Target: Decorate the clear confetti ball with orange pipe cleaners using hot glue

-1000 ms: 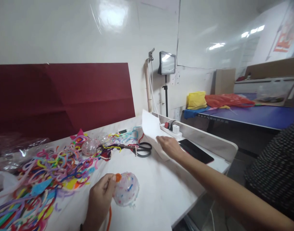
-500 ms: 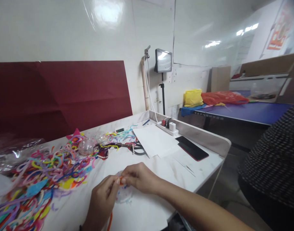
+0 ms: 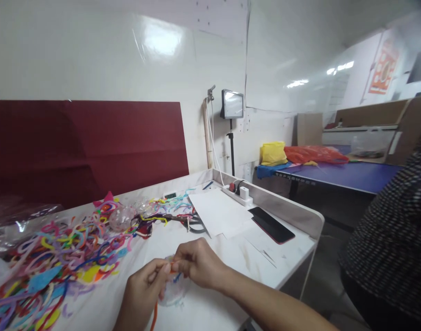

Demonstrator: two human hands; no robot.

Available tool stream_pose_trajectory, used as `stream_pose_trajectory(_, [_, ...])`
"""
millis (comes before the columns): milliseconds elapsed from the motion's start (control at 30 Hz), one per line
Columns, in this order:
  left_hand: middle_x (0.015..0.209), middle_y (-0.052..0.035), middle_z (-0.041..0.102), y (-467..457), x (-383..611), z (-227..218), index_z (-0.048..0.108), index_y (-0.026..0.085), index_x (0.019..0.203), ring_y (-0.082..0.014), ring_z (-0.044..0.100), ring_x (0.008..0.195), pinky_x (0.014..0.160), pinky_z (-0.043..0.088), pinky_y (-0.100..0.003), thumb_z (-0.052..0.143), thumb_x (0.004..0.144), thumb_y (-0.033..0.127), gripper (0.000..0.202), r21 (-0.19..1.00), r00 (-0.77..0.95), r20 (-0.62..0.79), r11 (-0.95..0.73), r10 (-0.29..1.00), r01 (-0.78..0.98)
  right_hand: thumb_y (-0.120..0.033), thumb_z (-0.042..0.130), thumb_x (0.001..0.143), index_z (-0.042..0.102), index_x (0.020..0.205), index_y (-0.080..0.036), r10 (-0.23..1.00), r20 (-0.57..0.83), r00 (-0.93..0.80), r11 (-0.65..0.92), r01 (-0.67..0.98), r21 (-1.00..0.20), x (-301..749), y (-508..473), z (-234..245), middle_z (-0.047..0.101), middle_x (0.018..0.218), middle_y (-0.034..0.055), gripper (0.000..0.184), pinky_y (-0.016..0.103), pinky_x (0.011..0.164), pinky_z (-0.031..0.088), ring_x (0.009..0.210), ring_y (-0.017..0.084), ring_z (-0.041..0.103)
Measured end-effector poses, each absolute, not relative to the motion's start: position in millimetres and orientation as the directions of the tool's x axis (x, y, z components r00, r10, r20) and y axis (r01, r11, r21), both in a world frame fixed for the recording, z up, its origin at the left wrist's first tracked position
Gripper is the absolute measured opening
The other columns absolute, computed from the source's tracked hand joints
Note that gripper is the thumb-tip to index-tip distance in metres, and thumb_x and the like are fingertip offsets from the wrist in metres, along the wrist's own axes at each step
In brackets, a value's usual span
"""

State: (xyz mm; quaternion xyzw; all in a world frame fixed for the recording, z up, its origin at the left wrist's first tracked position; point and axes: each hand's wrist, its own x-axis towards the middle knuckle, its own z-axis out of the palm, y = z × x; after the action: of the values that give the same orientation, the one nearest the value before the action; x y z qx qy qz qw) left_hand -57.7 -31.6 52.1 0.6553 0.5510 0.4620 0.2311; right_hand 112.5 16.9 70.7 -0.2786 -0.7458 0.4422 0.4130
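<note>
Both hands at the near edge of the table (image 3: 282,259), working at one spot. Left hand (image 3: 145,287): thumb and finger pinched on an orange strand (image 3: 154,316). Right hand (image 3: 201,265): fingertips meet the left's, also closed on orange material. A clear ball (image 3: 172,296) with coloured specks lies directly below, partly covered by the fingers; contact with the orange cannot be told. Progress, judged: partway. Strand picked out and in hand; a length hangs loose at the near left, so the piece looks unfinished. Whether any of it is fixed to the ball: hidden. Not in use: the pile (image 3: 72,262) of coloured strands, left, loose and unsorted; scissors (image 3: 196,225), far side, partly under paper (image 3: 220,211). Another clear ball (image 3: 122,218) rests at the pile's far right, apart from the hands.
</note>
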Motion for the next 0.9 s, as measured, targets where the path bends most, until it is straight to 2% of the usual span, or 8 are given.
stream_pose_trajectory(67, [0.045, 0.0043, 0.050, -29.1, -60.3, 49.4, 0.066, 0.018, 0.070, -0.0122, 0.050, 0.040, 0.041, 0.041, -0.020, 0.056, 0.079, 0.053, 0.038, 0.848, -0.074, 0.349, -0.282, 0.934, 0.450, -0.020, 0.067, 0.071, 0.064, 0.065, -0.015, 0.807, 0.359, -0.469, 0.407, 0.001, -0.913, 107.8, 16.2, 69.4, 0.057, 0.055, -0.0020, 0.008, 0.020, 0.047, 0.036, 0.048, 0.010, 0.051])
stream_pose_trajectory(200, [0.043, 0.0042, 0.051, -25.0, -62.0, 46.2, 0.064, 0.018, 0.068, -0.0118, 0.048, 0.038, 0.041, 0.042, -0.020, 0.057, 0.078, 0.058, 0.042, 0.878, -0.129, 0.364, -0.294, 0.922, 0.377, -0.047, 0.067, 0.070, 0.058, 0.065, -0.016, 0.854, 0.303, -0.424, 0.281, -0.115, -0.953, 95.2, 12.3, 67.4, 0.055, 0.053, -0.0016, 0.033, 0.022, 0.044, 0.039, 0.043, 0.010, 0.048])
stream_pose_trajectory(333, [0.047, 0.0027, 0.054, -26.3, -61.8, 51.5, 0.061, 0.019, 0.064, -0.0128, 0.050, 0.041, 0.042, 0.042, -0.020, 0.053, 0.081, 0.058, 0.043, 0.845, -0.116, 0.378, -0.291, 0.919, 0.448, -0.068, 0.059, 0.068, 0.051, 0.068, -0.018, 0.879, 0.242, -0.411, 0.176, -0.194, -0.965, 84.2, 8.1, 62.2, 0.055, 0.053, -0.0015, 0.051, 0.023, 0.045, 0.043, 0.043, 0.010, 0.050])
stream_pose_trajectory(433, [0.046, 0.0033, 0.052, -31.0, -62.5, 58.3, 0.059, 0.020, 0.061, -0.0128, 0.049, 0.043, 0.042, 0.041, -0.019, 0.051, 0.083, 0.051, 0.039, 0.736, -0.070, 0.442, -0.317, 0.894, 0.598, -0.064, 0.065, 0.068, 0.054, 0.070, -0.017, 0.868, 0.226, -0.443, 0.160, -0.180, -0.970, 84.7, 8.6, 55.9, 0.056, 0.053, -0.0021, 0.048, 0.023, 0.045, 0.043, 0.043, 0.009, 0.050])
stream_pose_trajectory(567, [0.055, 0.0012, 0.058, -36.2, -62.6, 63.6, 0.061, 0.021, 0.061, -0.0140, 0.054, 0.049, 0.047, 0.043, -0.019, 0.053, 0.082, 0.043, 0.032, 0.585, 0.034, 0.567, -0.431, 0.823, 0.687, -0.041, 0.076, 0.067, 0.063, 0.070, -0.015, 0.827, 0.231, -0.512, 0.201, -0.114, -0.973, 93.7, 14.0, 51.1, 0.056, 0.053, -0.0035, 0.030, 0.020, 0.043, 0.040, 0.043, 0.008, 0.050])
stream_pose_trajectory(667, [0.053, 0.0020, 0.056, -35.7, -61.4, 62.9, 0.063, 0.021, 0.064, -0.0137, 0.053, 0.047, 0.044, 0.042, -0.019, 0.052, 0.082, 0.043, 0.031, 0.608, 0.033, 0.546, -0.423, 0.837, 0.672, -0.034, 0.077, 0.067, 0.064, 0.067, -0.015, 0.834, 0.238, -0.497, 0.221, -0.092, -0.971, 97.8, 17.1, 53.3, 0.056, 0.052, -0.0039, 0.022, 0.019, 0.042, 0.038, 0.042, 0.008, 0.050])
stream_pose_trajectory(800, [0.046, 0.0050, 0.049, -32.2, -60.2, 60.1, 0.063, 0.019, 0.070, -0.0129, 0.048, 0.040, 0.039, 0.039, -0.019, 0.051, 0.081, 0.049, 0.034, 0.740, -0.083, 0.422, -0.291, 0.903, 0.607, -0.046, 0.076, 0.066, 0.062, 0.065, -0.015, 0.873, 0.225, -0.432, 0.189, -0.126, -0.974, 94.7, 15.2, 59.1, 0.054, 0.049, -0.0039, 0.034, 0.020, 0.040, 0.038, 0.040, 0.008, 0.049])
stream_pose_trajectory(900, [0.043, 0.0055, 0.045, -31.4, -61.4, 59.4, 0.060, 0.019, 0.063, -0.0125, 0.047, 0.041, 0.041, 0.039, -0.019, 0.052, 0.080, 0.052, 0.038, 0.760, -0.108, 0.412, -0.275, 0.905, 0.589, -0.061, 0.074, 0.061, 0.058, 0.065, -0.016, 0.888, 0.190, -0.418, 0.125, -0.178, -0.976, 87.9, 11.6, 60.6, 0.054, 0.048, -0.0038, 0.048, 0.022, 0.041, 0.040, 0.038, 0.008, 0.047])
